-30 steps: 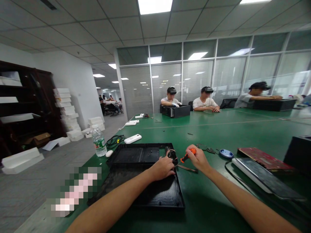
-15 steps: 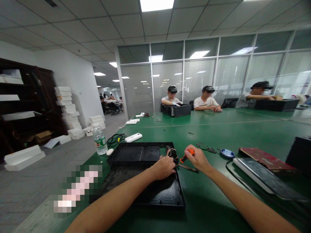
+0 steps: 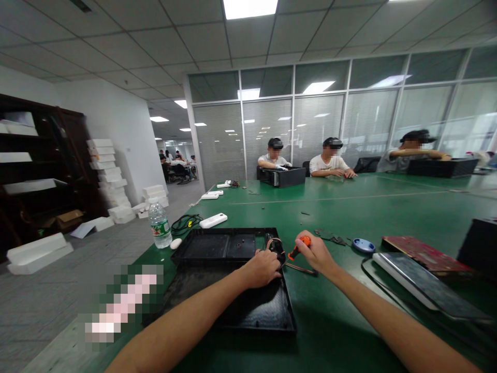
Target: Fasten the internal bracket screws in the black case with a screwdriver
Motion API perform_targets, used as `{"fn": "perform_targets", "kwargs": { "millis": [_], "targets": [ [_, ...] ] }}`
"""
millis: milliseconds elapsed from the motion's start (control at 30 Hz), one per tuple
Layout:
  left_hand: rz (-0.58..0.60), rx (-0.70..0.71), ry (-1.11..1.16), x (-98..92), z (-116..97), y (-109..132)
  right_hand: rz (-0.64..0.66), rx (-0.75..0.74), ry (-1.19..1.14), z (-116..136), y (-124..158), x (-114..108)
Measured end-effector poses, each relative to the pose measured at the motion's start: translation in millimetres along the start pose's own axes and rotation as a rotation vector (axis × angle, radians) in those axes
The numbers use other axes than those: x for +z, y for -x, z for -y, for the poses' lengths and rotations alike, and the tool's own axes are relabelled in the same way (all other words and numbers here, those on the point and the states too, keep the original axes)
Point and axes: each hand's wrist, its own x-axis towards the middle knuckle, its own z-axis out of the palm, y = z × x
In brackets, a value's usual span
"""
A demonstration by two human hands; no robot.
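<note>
A black plastic panel with raised edges (image 3: 233,324) lies on the green table, with a recessed section at its far side. My left hand (image 3: 263,268) is closed at the panel's right part, beside a bundle of thin wires (image 3: 274,244); what its fingers grip is hidden. To the right, my right hand (image 3: 315,252) is closed round an orange and black screwdriver (image 3: 299,248), whose handle tilts up to the right and whose lower end is near the wires. A strand of wires (image 3: 301,268) trails over the panel's right edge onto the table.
A water bottle (image 3: 159,225) and a white device (image 3: 213,220) stand or lie at the left. At the right are a blue dish (image 3: 363,245), a red board (image 3: 423,254) and a phone-like slab (image 3: 430,285). Several people sit across the table.
Both my hands, the panel and the screwdriver look the same. Across the table, the arms of the person at the far right and the hands of the middle person have shifted slightly.
</note>
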Motion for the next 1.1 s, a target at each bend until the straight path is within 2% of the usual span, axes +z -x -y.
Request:
{"fn": "perform_targets", "kwargs": {
  "millis": [167,367,433,700,900,1033,1100],
  "targets": [
    [-0.004,-0.003,-0.023,-0.9,-1.2,-0.2,-0.008,-0.043,0.095,4.2,-2.9,-1.6],
    [-0.019,0.01,-0.056,0.5,-1.6,-0.8,-0.004,-0.096,0.594,32.5,-14.6,-13.7],
    [-0.017,0.013,-0.065,1.1,-1.4,-1.2,0.026,-0.102,0.681,43.1,-15.7,-14.2],
    [0.014,0.006,-0.083,0.6,-1.4,-2.2,0.154,-0.202,0.738,57.2,-14.3,-14.4],
    [0.006,0.007,-0.064,-0.7,-1.7,-0.2,0.244,-0.188,0.69,66.9,-13.8,-21.8],
    [0.002,0.0,-0.059,-0.1,-1.3,-0.7,0.283,-0.16,0.748,63.9,-14.2,-23.3],
    [0.002,0.0,-0.064,0.1,-1.4,-1.4,0.275,-0.17,0.675,60.0,-14.1,-24.5]
  ]
}}
